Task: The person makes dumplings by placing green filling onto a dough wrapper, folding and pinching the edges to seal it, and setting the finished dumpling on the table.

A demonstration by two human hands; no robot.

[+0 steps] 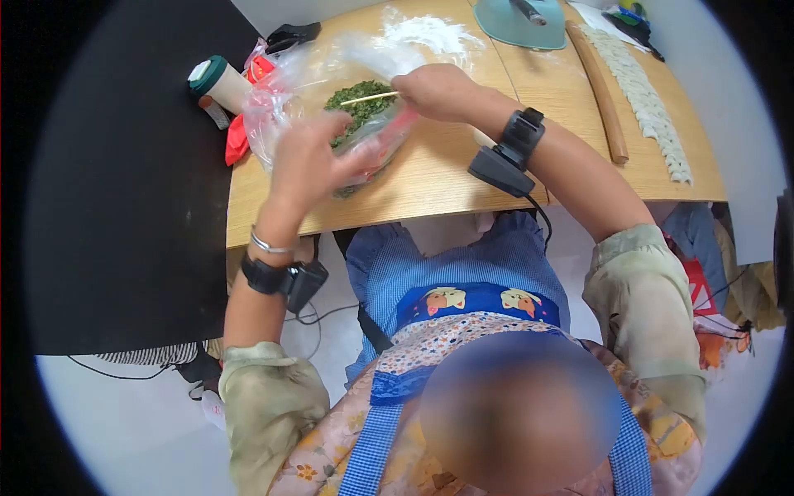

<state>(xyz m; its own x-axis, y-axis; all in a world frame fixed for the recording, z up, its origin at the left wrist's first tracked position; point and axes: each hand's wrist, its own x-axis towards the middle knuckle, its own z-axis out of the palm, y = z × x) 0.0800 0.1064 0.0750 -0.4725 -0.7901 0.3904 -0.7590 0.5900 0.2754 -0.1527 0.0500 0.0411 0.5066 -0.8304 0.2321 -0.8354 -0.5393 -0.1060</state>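
A clear plastic bag (269, 112) with chopped greens (361, 107) inside lies open on the wooden table. My right hand (436, 93), its fingers closed, grips a thin light stick (372, 97) that reaches over the greens. At the near left side of the bag is my left hand (308, 163), blurred by motion, with thumb and fingers apart beside the plastic. Whether its fingers touch the bag is hard to tell. A reddish edge of the bag runs between the two hands.
White flour (430, 35) is spread behind the bag. A teal container (523, 23) stands at the back. To the right lie a wooden rolling pin (598, 93) and a row of pale dough pieces (641, 99). A green-topped roll (218, 81) stands at the left edge of the wooden table (463, 178).
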